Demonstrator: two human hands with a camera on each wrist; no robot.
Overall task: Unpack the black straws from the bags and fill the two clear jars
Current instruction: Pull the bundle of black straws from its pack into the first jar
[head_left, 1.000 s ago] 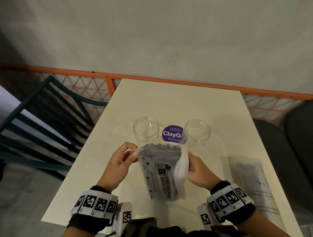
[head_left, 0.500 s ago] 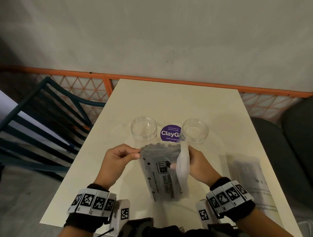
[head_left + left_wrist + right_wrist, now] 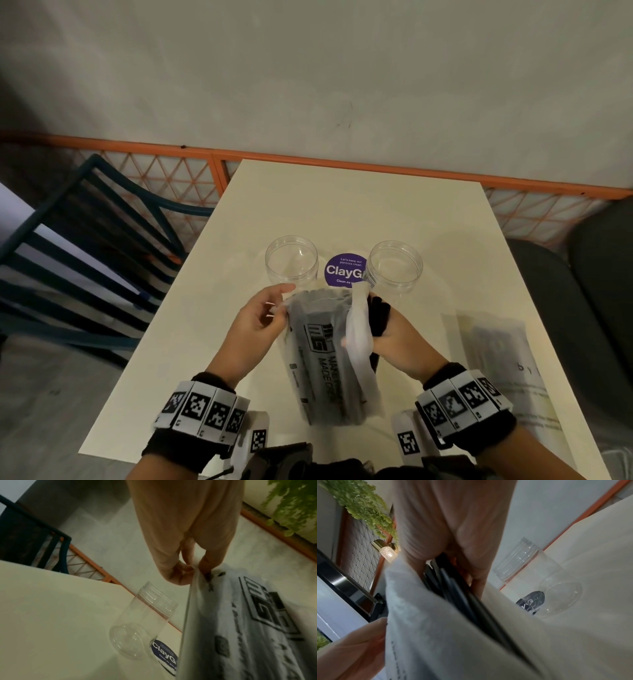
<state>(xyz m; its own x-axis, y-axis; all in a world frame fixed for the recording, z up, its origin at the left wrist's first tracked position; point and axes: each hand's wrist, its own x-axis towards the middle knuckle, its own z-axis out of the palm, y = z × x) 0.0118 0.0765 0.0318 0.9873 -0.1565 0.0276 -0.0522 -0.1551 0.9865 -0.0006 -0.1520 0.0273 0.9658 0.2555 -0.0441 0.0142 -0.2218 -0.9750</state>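
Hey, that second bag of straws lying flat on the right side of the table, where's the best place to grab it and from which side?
Probably the near short end of the second bag, from the right. It lies flat, lengthwise towards the person, and that end is closest to the right hand. The table is bare beside it. A pinch on the edge should lift it; which end opens cannot be told.

Black straws (image 3: 378,313) now show at the bag's (image 3: 325,359) 3 o'clock side (right hand (image 3: 394,337) grips them).

Both wrists wear black bands (image 3: 191,448) ringed with white tiles printed with black square codes (image 3: 459,406); white coded tabs (image 3: 257,439) hang beneath. Hands bare.
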